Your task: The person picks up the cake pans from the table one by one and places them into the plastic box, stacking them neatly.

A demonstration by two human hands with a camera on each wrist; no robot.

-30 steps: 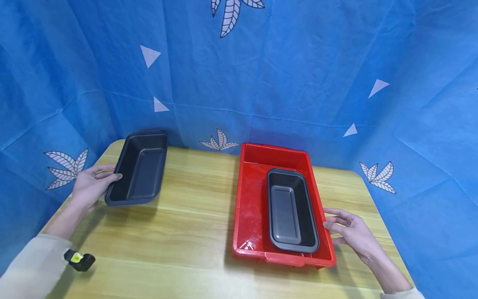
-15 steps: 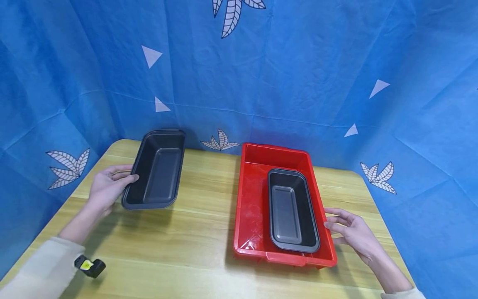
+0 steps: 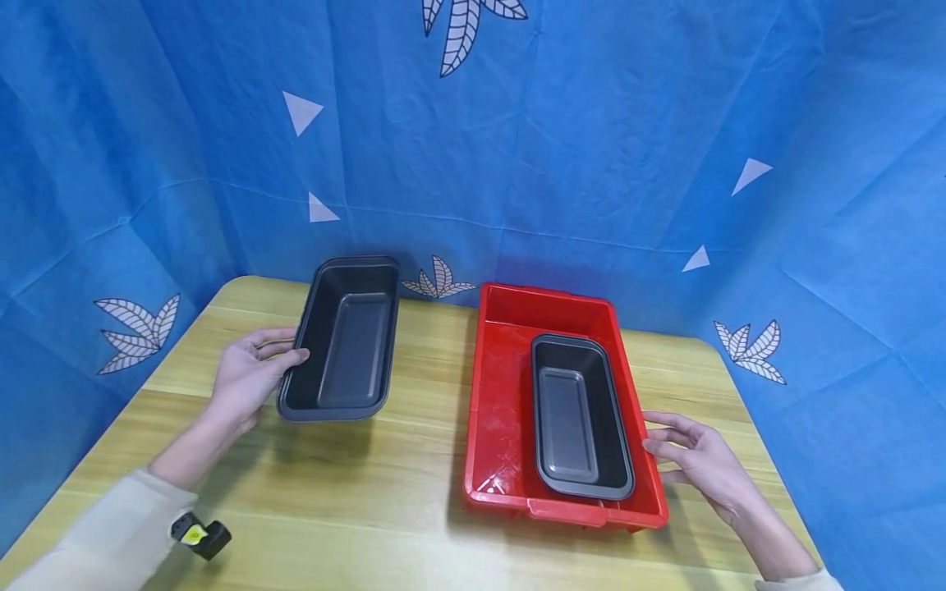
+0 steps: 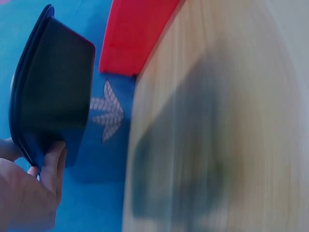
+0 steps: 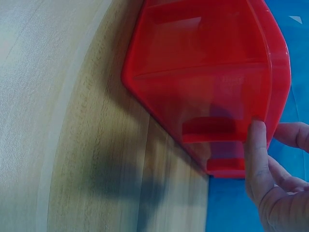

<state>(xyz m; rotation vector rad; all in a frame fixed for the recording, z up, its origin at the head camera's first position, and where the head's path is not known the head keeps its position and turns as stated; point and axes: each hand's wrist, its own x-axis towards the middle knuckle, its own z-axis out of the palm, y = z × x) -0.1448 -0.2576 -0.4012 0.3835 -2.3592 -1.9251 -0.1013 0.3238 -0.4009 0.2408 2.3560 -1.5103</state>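
My left hand (image 3: 247,373) grips a dark loaf pan (image 3: 358,349) by its near left rim, thumb over the edge and fingers underneath. The pan hangs above the table, its inside facing up toward the head camera; its outer wall (image 4: 60,77) shows in the left wrist view. A second dark loaf pan (image 3: 565,423) lies inside a red plastic bin (image 3: 495,394), near the bin's right wall. At that wall my right hand (image 3: 702,464) holds the bin's rim, thumb at the edge and fingers against the outside (image 5: 236,92).
The bin stands on a wood-grain table (image 3: 414,492), right of the middle. A blue cloth (image 3: 473,148) with leaf and triangle prints hangs behind and at both sides. A small black device (image 3: 199,535) is at the left sleeve.
My left hand has carried the loaf pan to the right, toward the red bin. The right hand, the bin and the pan inside it have stayed in place.
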